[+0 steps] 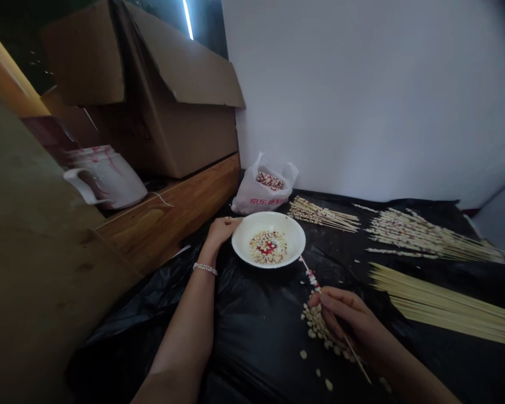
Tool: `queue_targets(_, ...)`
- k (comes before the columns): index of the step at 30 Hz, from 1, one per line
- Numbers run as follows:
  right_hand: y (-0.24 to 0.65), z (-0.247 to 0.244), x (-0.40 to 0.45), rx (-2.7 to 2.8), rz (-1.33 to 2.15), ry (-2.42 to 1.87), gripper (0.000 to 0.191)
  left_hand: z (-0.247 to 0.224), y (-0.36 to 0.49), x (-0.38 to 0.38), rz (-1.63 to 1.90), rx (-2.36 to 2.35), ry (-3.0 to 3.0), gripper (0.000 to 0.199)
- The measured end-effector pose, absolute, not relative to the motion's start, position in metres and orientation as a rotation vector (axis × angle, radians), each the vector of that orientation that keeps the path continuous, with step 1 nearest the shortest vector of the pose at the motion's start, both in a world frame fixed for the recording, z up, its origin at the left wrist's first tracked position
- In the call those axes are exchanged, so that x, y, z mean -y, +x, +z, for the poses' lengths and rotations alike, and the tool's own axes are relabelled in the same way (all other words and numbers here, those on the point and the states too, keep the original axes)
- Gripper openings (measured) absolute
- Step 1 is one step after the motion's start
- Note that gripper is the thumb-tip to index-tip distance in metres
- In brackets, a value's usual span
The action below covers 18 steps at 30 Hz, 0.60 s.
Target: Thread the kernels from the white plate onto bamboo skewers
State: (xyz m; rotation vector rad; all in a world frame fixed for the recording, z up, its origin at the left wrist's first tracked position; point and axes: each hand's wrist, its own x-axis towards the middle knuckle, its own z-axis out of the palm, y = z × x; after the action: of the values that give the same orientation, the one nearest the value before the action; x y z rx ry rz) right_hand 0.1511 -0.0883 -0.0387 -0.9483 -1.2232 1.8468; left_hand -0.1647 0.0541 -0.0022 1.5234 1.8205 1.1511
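Legible lettering was confined to the white plastic bag (246, 193). Its front bore a single horizontal row of red Chinese characters (267, 201), printed low on the side facing the camera and reading 京东便利 from left to right. The first three characters were the clearest; the row ran toward the bag's right edge, where its end could not be made out.
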Motion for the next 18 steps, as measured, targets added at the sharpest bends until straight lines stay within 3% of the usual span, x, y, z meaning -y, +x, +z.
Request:
queue_targets(3,0.15,-0.039,0.087,1.21,1.862,-0.957,0.035,0.001,-0.14,-0.053,1.251,-1.792,1.57,0.05)
queue_targets(10,0.153,-0.039,0.085,1.158,1.87,-0.972,0.033,-0.022,-0.073,-0.04,0.96,-1.573,1.818,0.048)
queue_targets(18,0.155,-0.04,0.083,1.109,1.878,-0.979,0.033,0.0,-0.134,-0.045,1.079,-2.046,1.614,0.058)
